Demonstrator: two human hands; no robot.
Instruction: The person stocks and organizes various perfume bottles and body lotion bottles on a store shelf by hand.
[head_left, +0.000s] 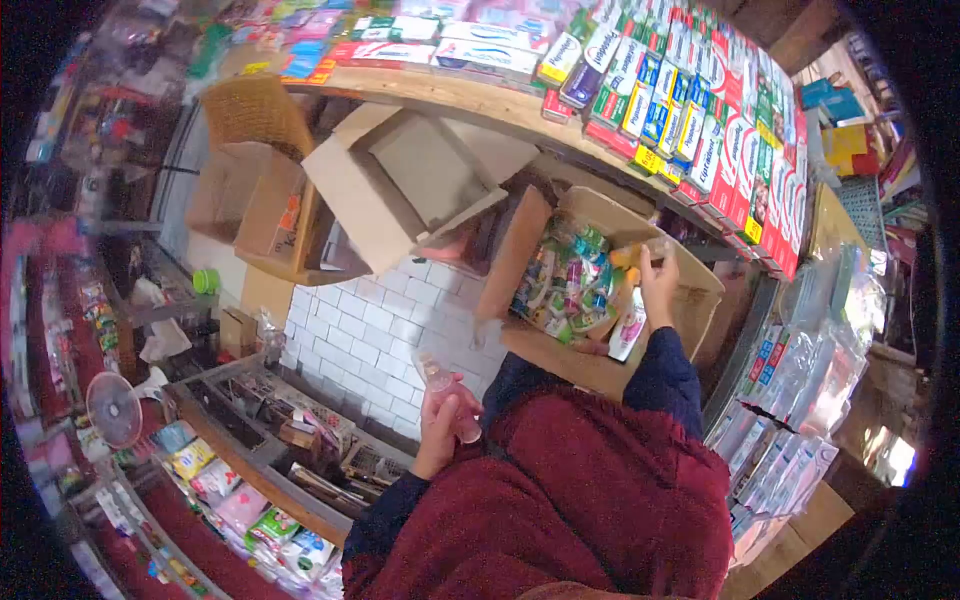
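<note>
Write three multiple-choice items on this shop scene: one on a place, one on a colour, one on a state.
1. Where is the right hand?
A. at the open box of small packets
B. on the fan
C. on the wicker basket

2. What colour is the wall below the shelf?
A. green
B. white
C. black

3. What is the state of the left hand?
A. empty and flat
B. out of view
C. closed on a small clear bottle

Answers: 1 A, the fingers reach into the box's top edge. 2 B, white tiles show. 3 C, the fingers wrap the bottle.
</note>
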